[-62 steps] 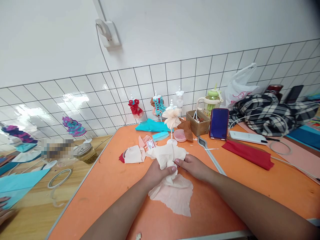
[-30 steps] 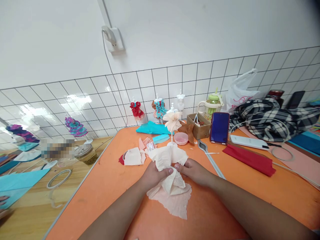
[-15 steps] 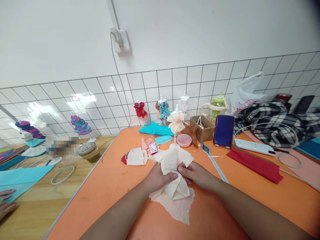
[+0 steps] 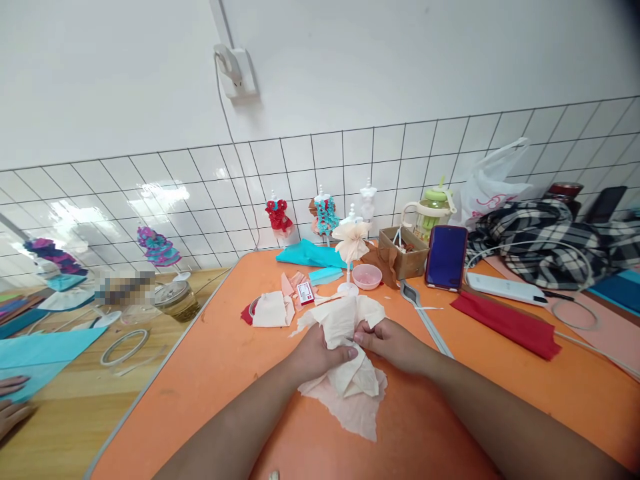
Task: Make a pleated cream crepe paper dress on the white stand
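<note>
Cream crepe paper point(image 4: 341, 328), gathered and crumpled, is held between my two hands above the orange table. My left hand point(image 4: 317, 355) is closed on its left side, with the thumb lying across the paper. From the right, my right hand point(image 4: 385, 341) pinches the paper near its middle; those fingertips are partly covered by folds. A thin pale pink sheet point(image 4: 353, 417) spreads on the table under the lower end. Just beyond my hands stands a small white dress form point(image 4: 352, 243) wearing a ruffled cream paper piece.
Behind are a pink bowl point(image 4: 367, 277), a cardboard box point(image 4: 413, 257) and other small dress forms. A phone point(image 4: 447, 258), scissors-like grey tool point(image 4: 425, 317) and red crepe paper point(image 4: 505, 325) lie rightward. Another person's hand point(image 4: 13, 407) rests on blue paper at far left.
The view has shifted slightly, moving the background a little up and left. Both hands keep their grip on the cream paper, whose upper folds have moved slightly.
</note>
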### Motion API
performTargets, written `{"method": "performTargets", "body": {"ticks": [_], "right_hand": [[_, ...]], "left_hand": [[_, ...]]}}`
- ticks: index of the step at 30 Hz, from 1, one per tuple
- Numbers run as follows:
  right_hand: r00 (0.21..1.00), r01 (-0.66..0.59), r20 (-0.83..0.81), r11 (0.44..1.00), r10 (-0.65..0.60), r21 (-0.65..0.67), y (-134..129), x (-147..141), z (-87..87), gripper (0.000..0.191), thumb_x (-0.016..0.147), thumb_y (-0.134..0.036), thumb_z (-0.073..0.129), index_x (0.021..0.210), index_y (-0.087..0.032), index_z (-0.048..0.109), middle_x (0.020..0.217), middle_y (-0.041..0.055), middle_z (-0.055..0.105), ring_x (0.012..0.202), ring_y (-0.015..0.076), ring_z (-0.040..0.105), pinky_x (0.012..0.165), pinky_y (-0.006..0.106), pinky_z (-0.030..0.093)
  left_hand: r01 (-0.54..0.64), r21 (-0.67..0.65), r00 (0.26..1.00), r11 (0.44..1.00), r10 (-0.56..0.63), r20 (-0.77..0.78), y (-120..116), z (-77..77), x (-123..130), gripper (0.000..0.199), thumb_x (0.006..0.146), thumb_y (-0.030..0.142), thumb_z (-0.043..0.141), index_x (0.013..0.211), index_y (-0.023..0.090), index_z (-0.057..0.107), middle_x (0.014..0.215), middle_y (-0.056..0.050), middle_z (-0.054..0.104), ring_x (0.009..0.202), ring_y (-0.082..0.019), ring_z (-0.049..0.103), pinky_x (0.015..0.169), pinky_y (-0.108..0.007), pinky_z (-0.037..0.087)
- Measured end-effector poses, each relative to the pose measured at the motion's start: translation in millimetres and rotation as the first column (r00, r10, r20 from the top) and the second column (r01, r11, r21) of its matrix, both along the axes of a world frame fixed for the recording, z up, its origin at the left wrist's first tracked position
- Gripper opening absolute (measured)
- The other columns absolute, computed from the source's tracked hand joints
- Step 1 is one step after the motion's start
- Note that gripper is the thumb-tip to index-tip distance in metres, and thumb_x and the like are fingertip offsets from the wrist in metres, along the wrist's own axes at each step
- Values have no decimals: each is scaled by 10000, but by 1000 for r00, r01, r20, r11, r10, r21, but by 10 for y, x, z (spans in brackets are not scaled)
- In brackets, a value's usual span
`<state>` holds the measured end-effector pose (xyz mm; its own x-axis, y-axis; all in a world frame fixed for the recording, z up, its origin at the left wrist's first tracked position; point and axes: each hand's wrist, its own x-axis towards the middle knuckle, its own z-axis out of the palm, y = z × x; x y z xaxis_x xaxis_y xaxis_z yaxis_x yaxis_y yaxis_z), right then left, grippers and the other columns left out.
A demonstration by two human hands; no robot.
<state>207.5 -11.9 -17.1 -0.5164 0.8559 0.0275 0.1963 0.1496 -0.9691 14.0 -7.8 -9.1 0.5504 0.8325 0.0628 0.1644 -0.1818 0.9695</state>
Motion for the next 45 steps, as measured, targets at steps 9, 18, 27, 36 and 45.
{"method": "performTargets", "body": {"ticks": [9, 18, 27, 36, 45], "right_hand": [[997, -80, -5, 992, 80, -97, -4, 7, -6, 375, 802, -542, 499, 726, -175, 476, 548, -47, 430, 475, 87, 389, 473, 216, 288], [997, 45, 69, 999, -46, 17, -26, -34, -7, 375, 784, -522, 527, 720, -158, 592, 607, 3, 550, 594, 134, 473, 547, 236, 347], [997, 28, 77, 1000, -27, -9, -37, -51, -26, 317, 809, -477, 511, 754, -172, 579, 658, -6, 538, 600, 118, 445, 546, 227, 329], [997, 71, 2, 997, -71, -6, -4, 7, 44, 377, 818, -519, 494, 717, -157, 525, 618, -26, 430, 562, 94, 357, 511, 210, 265], [1000, -4, -31, 997, 1, -82, -16, -10, 30, 397, 813, -559, 485, 742, -170, 521, 594, -32, 455, 503, 90, 428, 470, 200, 309]], "left_hand": [[30, -16, 999, 999, -29, 25, -8, 2, 14, 400, 682, 293, 707, 1042, 147, 610, 1004, -72, 653, 951, -243, 583, 832, -337, 450], [16, 21, 1000, 1000, -16, -20, -30, 0, 39, 458, 665, 214, 703, 1109, 190, 595, 1058, -44, 645, 992, -229, 571, 875, -340, 443], [6, 50, 999, 999, -3, -45, -33, -10, 58, 359, 680, 232, 692, 1021, 165, 603, 978, -50, 643, 936, -239, 575, 823, -336, 454], [81, -68, 985, 994, -70, 159, 77, 210, -163, 529, 674, 344, 719, 1140, 149, 562, 1117, -113, 614, 1051, -271, 543, 872, -347, 425], [66, -170, 983, 983, -35, 179, 133, 190, -187, 364, 683, 291, 724, 985, 108, 634, 900, -82, 684, 843, -229, 623, 757, -319, 460]]}}
